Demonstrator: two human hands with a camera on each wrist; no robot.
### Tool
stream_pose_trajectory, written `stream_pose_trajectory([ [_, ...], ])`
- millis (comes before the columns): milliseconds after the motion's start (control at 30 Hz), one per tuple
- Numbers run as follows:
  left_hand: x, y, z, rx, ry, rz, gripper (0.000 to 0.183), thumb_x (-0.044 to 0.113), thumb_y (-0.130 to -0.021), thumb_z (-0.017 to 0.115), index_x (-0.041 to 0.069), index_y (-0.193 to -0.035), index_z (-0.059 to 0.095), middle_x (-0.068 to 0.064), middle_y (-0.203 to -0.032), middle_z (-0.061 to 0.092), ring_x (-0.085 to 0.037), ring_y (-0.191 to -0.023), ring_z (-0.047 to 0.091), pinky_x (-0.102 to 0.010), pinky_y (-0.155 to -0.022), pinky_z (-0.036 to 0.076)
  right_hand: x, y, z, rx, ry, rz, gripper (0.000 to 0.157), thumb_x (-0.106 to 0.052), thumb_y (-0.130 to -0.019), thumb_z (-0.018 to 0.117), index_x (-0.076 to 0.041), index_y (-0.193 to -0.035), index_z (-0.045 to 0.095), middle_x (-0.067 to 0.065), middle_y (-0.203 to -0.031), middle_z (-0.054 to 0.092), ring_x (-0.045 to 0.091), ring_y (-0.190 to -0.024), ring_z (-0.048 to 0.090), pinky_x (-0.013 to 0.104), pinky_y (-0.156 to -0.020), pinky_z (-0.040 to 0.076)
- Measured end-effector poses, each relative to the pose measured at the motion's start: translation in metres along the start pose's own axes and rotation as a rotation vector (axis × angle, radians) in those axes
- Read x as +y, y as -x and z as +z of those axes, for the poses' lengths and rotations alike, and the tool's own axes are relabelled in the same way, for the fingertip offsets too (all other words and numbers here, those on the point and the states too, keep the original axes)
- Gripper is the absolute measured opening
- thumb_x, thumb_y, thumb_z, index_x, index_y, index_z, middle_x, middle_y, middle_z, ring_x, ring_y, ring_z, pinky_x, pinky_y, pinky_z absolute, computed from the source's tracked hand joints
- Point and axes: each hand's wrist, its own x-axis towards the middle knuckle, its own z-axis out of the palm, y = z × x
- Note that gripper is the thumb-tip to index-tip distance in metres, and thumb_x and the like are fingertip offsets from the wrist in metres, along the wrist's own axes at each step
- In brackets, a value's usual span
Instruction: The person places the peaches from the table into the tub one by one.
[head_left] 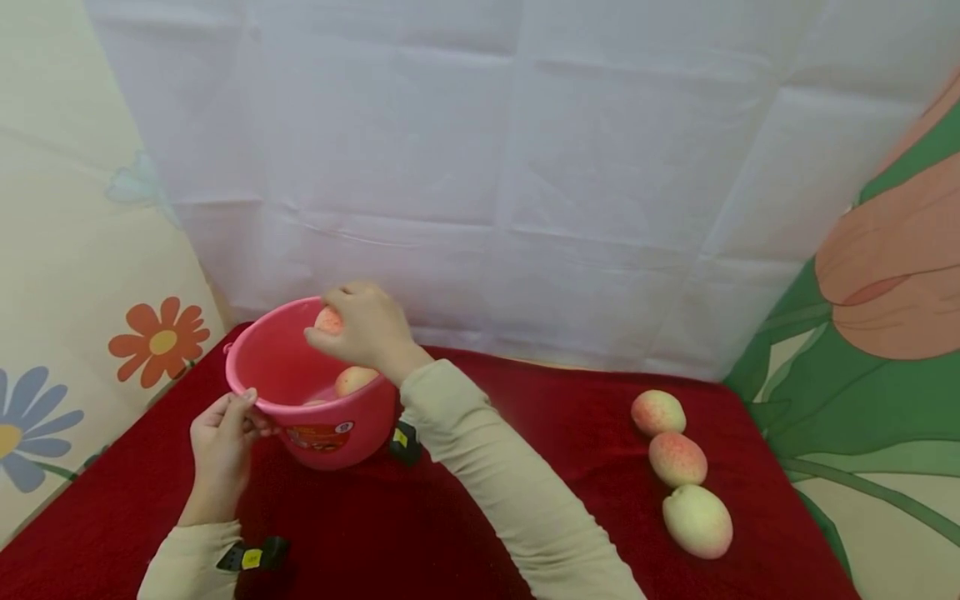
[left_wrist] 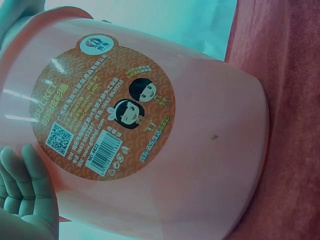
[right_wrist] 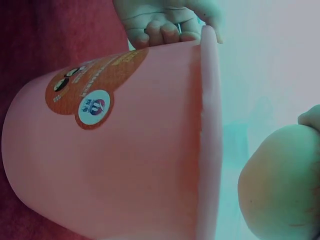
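Here's the right hand (head_left: pixel 367 329), fingers curled firmly round a rounded, pink-and-cream peach (head_left: pixel 328 321), holding it above the rim of the glossy pink plastic bucket (head_left: pixel 371 421), clear of the wall in the right wrist view. The grip comes from above and the side, likely so the peach's underside stays free over the bucket's mouth.

And the left hand (head_left: pixel 223 437)! It pinches the bucket's near-left rim, thumb on top, fingers folded against the outer wall, presumably to steady a light, empty-sided vessel.

Inside the bucket, against its near-right wall, sits a yellow-and-pink round peach (head_left: pixel 355 381); a pale sliver beside it is too hidden to name. On the bucket's near face, a round orange printed paper-like label (left_wrist: pixel 102 106).

Well to the bucket's right, three oval peaches, blushed pink over cream (head_left: pixel 678 459), line up close together, perhaps for easy reach. Under the bucket spreads a deep-red plush cloth (head_left: pixel 405 533); behind it hangs a creased white sheet (head_left: pixel 525 208).
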Motion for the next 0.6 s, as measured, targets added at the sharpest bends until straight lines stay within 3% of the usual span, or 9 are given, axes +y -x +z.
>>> stream_pose_trajectory([
  [367, -0.002, -0.002, 0.005, -0.008, 0.000, -0.009, 0.033, 0.010, -0.092, 0.051, 0.008, -0.060, 0.056, -0.002, -0.052, 0.053, -0.011, -0.043, 0.052, -0.021, -0.046, 0.050, 0.000, 0.009, 0.009, -0.046, 0.173, -0.120, 0.045, -0.048, -0.088, 0.050, -0.021, -0.124, 0.055, -0.003, -0.124, 0.052, 0.012, -0.116, 0.044, 0.022, -0.098, 0.035],
  [600, -0.002, -0.004, 0.005, -0.007, -0.007, -0.029, 0.032, 0.012, -0.091, 0.054, 0.008, -0.060, 0.056, -0.002, -0.052, 0.054, -0.011, -0.044, 0.053, -0.021, -0.047, 0.050, 0.008, 0.017, 0.010, 0.068, 0.173, -0.181, 0.031, -0.038, -0.089, 0.053, -0.019, -0.111, 0.063, -0.005, -0.110, 0.060, 0.010, -0.107, 0.051, 0.023, -0.094, 0.037],
])
